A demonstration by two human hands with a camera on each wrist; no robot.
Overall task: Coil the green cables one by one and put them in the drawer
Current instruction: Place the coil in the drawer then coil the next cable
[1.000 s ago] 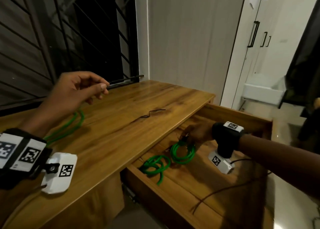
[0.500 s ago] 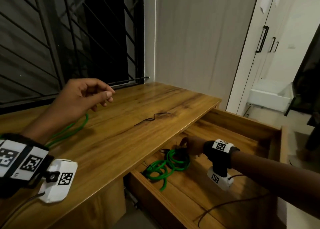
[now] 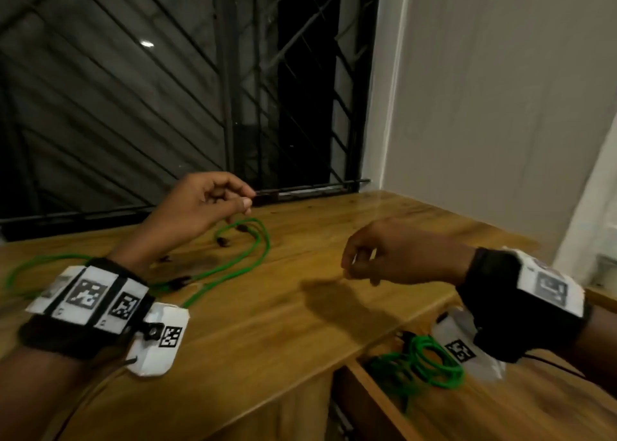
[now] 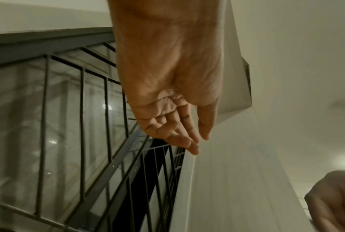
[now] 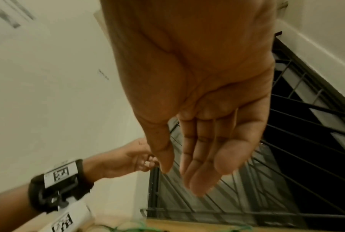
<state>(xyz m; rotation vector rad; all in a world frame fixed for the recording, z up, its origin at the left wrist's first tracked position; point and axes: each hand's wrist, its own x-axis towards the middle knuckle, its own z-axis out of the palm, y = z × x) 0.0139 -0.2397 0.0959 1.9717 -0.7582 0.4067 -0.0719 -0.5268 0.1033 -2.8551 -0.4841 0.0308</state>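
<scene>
Loose green cables (image 3: 257, 250) with dark plugs lie uncoiled on the wooden desk (image 3: 267, 323). My left hand (image 3: 238, 210) hovers just above their far loop, fingers loosely curled and empty; the left wrist view shows its palm (image 4: 195, 141) holding nothing. My right hand (image 3: 350, 267) hangs over the middle of the desk, also empty, with relaxed fingers (image 5: 199, 180) in the right wrist view. Two coiled green cables (image 3: 430, 364) lie in the open drawer (image 3: 534, 404) at the lower right, partly hidden by my right wrist camera.
A barred window (image 3: 267, 90) runs behind the desk, with a plain wall (image 3: 484, 106) to its right. The drawer juts out past the desk's right edge. A strand of green cable (image 5: 141, 226) shows at the bottom of the right wrist view.
My right hand let go of the coil in the drawer and rose over the desk top. My left hand stayed above the loose cables. The head view swung left.
</scene>
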